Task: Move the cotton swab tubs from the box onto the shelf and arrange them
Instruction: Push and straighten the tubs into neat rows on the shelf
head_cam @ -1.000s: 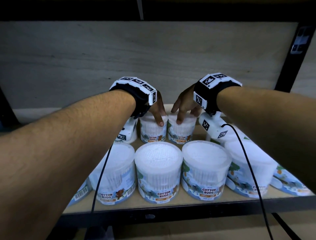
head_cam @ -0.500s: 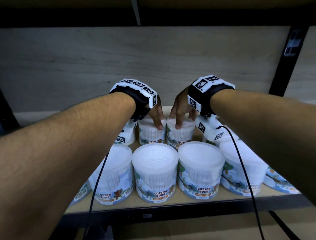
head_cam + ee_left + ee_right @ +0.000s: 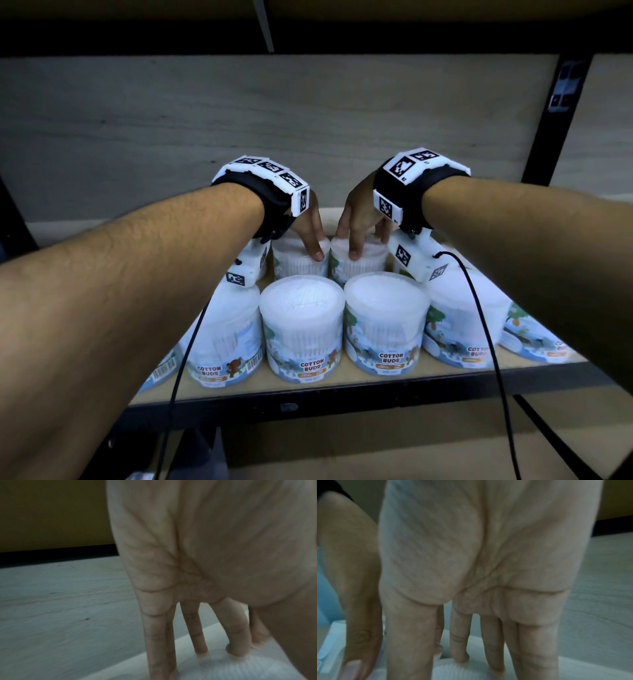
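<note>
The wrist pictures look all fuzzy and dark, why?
Left wrist view: dim and smeared, the left hand fills the frame, fingers soft-edged on a tub lid. Right wrist view: equally dim and blurry. Head view: sharper, but edges bend and corners darken.

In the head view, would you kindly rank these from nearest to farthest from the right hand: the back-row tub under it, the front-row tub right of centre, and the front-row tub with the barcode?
From the right hand:
1. Back-row tub, directly under its fingertips.
2. Front-row tub right of centre, just in front.
3. Barcode tub, front row, far left.
</note>
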Demonstrator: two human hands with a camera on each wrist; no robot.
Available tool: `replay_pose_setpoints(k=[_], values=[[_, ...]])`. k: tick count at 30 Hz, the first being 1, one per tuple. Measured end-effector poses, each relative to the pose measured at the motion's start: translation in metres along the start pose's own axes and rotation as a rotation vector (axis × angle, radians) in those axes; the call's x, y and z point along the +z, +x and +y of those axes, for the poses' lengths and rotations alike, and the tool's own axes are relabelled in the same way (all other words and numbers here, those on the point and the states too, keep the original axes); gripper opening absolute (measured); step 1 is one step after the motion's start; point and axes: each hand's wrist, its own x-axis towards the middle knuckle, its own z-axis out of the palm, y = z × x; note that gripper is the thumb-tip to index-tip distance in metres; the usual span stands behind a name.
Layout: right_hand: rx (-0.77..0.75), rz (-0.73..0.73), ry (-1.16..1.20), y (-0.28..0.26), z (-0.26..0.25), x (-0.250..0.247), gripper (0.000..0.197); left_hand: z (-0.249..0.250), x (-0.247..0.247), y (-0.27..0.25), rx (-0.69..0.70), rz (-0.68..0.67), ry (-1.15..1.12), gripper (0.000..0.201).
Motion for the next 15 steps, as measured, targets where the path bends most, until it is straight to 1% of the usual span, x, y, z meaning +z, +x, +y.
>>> replay_pose_setpoints(k=[2, 5, 7, 11, 15], values=[[0.004, 0.022, -0.002, -0.004, -0.002, 0.001, 0.050, 0.003, 0.000, -0.003, -0.008, 0.003, -0.007, 0.048], [0.052, 0.012, -0.021, -0.004, -0.004, 0.008, 0.061, 0.006, 0.000, -0.008, -0.017, -0.009, -0.028, 0.045], [0.062, 0.022, -0.012, -0.005, -0.003, 0.009, 0.064, 0.006, 0.001, -0.011, -0.017, -0.014, -0.044, 0.043], [0.088, -0.063, 0.006, -0.009, -0.003, 0.008, 0.059, 0.007, 0.003, -0.016, -0.012, -0.003, -0.066, 0.042], [0.107, -0.089, -0.007, -0.014, -0.005, 0.010, 0.064, 0.005, 0.005, -0.017, -0.016, 0.006, -0.087, 0.040]])
